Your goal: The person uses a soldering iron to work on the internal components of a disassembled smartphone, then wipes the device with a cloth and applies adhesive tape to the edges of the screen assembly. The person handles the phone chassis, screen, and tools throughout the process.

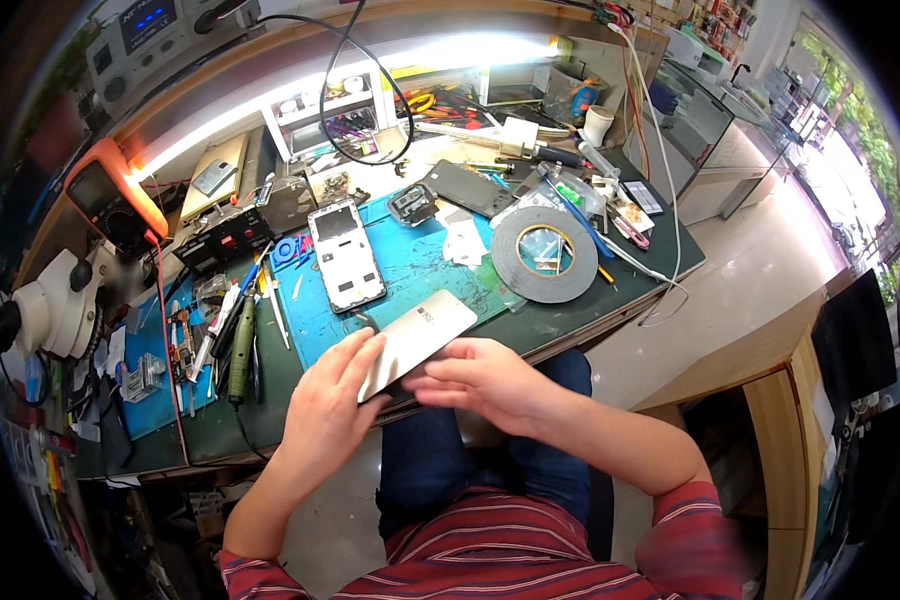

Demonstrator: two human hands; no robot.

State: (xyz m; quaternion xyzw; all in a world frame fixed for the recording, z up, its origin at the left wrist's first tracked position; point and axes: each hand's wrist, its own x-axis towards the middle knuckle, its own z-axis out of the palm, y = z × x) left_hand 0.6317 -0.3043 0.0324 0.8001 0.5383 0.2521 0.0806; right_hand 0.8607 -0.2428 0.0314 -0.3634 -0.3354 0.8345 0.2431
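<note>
My left hand (pixel 332 405) grips one end of a flat, silvery phone back panel (pixel 420 340), fingers over its top and thumb at its near edge. The panel is tilted above the bench's front edge, with a small dark print toward its far end. My right hand (pixel 490 385) is by the panel's near right side, fingers stretched out and partly blurred; whether they touch it I cannot tell. Just beyond lies an opened phone frame (pixel 346 260), white with black patches, on a blue work mat (pixel 420 265). A small dark part (pixel 367 322) pokes out near my left fingertips.
Right of the mat lies a large roll of grey tape (pixel 510 255). A dark phone panel (pixel 467 188) and a black module (pixel 412 204) lie behind. To the left are a green pen-shaped tool (pixel 241 355), an orange multimeter (pixel 115 200) and a white microscope (pixel 55 305). A cable (pixel 410 120) loops overhead.
</note>
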